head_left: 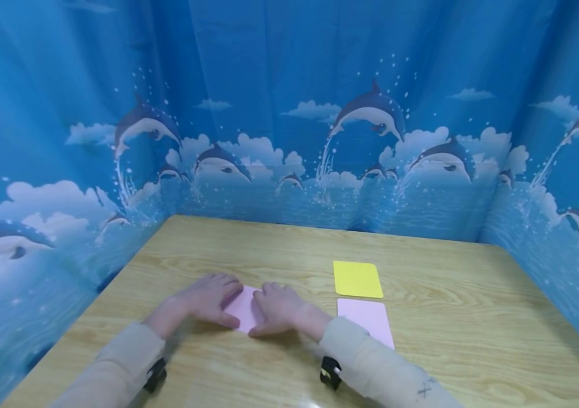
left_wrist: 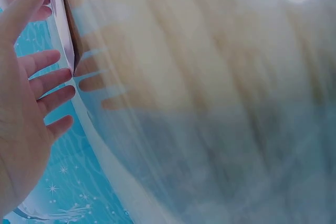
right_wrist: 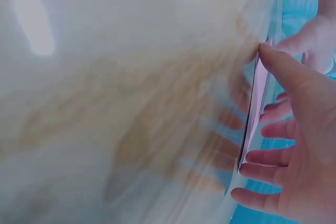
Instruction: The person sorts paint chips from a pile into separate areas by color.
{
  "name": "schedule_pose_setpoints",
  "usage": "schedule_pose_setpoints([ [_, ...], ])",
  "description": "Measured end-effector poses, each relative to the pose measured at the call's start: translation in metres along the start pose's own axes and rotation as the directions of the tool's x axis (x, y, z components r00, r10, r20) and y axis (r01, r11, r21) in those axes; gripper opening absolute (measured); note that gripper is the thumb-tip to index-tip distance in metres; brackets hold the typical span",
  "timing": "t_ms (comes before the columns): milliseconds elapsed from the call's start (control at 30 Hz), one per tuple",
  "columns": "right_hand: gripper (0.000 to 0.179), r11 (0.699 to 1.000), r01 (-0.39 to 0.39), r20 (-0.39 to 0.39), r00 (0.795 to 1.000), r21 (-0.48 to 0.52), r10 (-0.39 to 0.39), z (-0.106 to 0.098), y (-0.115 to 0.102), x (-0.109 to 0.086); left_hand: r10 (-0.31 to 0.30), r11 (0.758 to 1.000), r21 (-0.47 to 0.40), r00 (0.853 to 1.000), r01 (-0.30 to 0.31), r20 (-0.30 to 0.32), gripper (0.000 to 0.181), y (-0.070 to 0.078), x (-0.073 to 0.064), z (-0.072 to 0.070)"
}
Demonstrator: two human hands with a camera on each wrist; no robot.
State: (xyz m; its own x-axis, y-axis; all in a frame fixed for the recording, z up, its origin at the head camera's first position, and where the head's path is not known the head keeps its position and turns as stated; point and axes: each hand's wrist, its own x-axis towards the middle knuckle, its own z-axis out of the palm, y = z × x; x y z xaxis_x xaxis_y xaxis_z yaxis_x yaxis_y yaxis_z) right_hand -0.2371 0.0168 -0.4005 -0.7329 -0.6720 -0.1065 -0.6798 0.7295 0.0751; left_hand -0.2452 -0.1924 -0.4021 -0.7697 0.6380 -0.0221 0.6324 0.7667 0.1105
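A pink sheet of paper lies on the wooden table between the two hands. At its left side is the left hand, fingers spread and slightly bent, with fingertips at the paper's edge. Across from it, the right hand touches the other side, thumb at the near edge and fingers further back. From the left wrist, the pink sheet shows edge-on beside the left hand. The right wrist view has the sheet as a thin strip, with the right hand's thumb at one end.
To the right of the hands, a yellow square sheet lies behind a second pink sheet, partly covered by the right sleeve. Blue curtains with dolphins enclose the wooden table. A dark wrist device sits under the right forearm.
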Motion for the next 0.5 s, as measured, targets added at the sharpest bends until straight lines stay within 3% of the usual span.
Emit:
schedule_pose_setpoints([
  [200,0.085,1.0,0.0,0.01,1.0,0.028,0.0,0.0,0.009,-0.002,0.012,1.0,0.018,1.0,-0.012,0.012,0.089,0.002,-0.004,-0.002],
  [500,0.082,0.998,0.025,0.036,0.999,0.05,-0.027,-0.003,0.021,0.0,0.002,1.0,0.031,1.0,-0.003,0.028,0.082,0.003,-0.003,-0.001],
])
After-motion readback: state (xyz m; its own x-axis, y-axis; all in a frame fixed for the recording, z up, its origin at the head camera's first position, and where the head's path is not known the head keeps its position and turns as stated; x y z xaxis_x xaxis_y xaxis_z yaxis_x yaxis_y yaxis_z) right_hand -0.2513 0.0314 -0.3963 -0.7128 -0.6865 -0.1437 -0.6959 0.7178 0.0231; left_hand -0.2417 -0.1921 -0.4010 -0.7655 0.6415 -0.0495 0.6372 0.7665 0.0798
